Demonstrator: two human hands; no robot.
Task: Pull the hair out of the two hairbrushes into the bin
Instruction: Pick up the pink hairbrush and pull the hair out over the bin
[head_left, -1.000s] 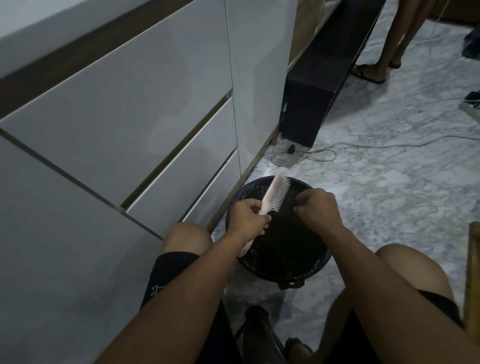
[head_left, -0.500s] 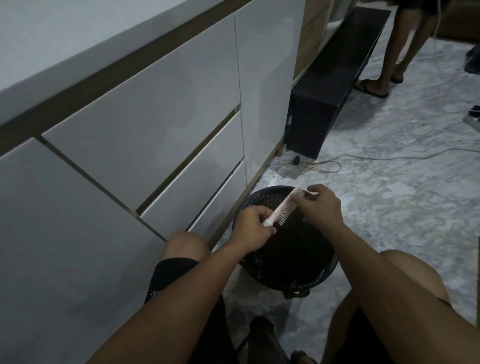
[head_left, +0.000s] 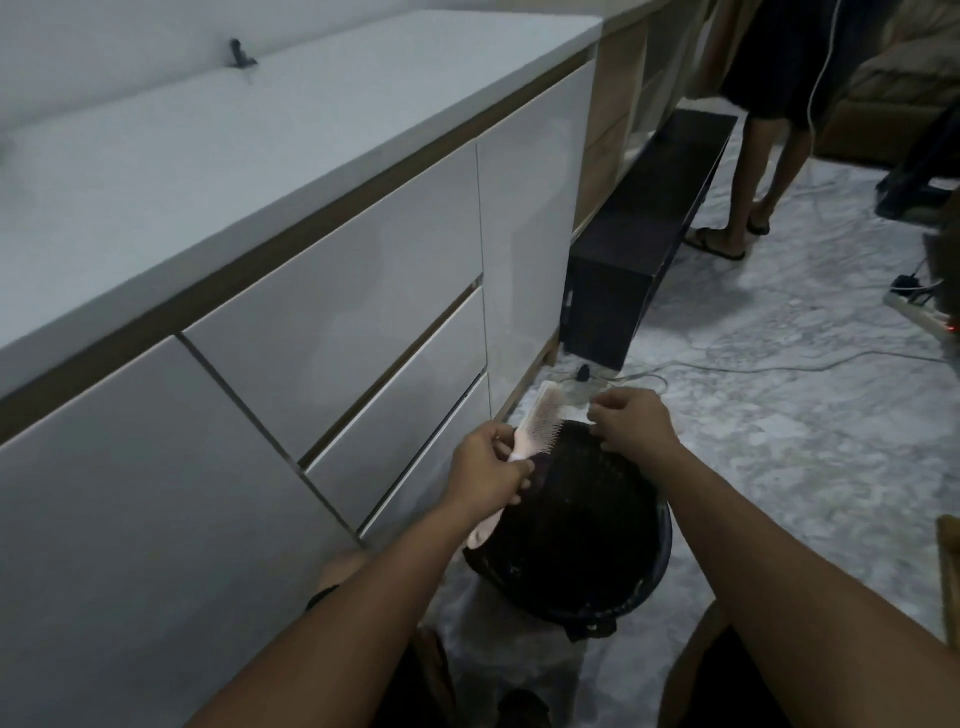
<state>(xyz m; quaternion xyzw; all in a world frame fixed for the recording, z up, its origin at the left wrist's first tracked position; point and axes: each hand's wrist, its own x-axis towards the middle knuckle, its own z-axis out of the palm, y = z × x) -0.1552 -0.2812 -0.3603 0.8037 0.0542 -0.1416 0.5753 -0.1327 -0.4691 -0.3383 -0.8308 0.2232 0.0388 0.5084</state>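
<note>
My left hand (head_left: 491, 473) grips a pale pink hairbrush (head_left: 537, 423) by its neck, head pointing up and away, bristles facing right, over the left rim of a black mesh bin (head_left: 597, 561) on the floor between my knees. My right hand (head_left: 631, 423) hovers over the bin's far rim, a little right of the brush and apart from it, fingertips pinched together. Whether it holds hair is too dim to tell. A second hairbrush is not visible.
A white drawer cabinet (head_left: 332, 322) runs along the left, close to the bin. A dark low bench (head_left: 639, 244) stands beyond it. Cables (head_left: 753, 369) and a power strip (head_left: 924, 312) lie on the marble floor. A person's legs (head_left: 748, 182) stand at the back.
My right hand has come off the bristles and moved right, away from the brush. The brush has tilted more upright. The camera has lifted, showing the cabinet top.
</note>
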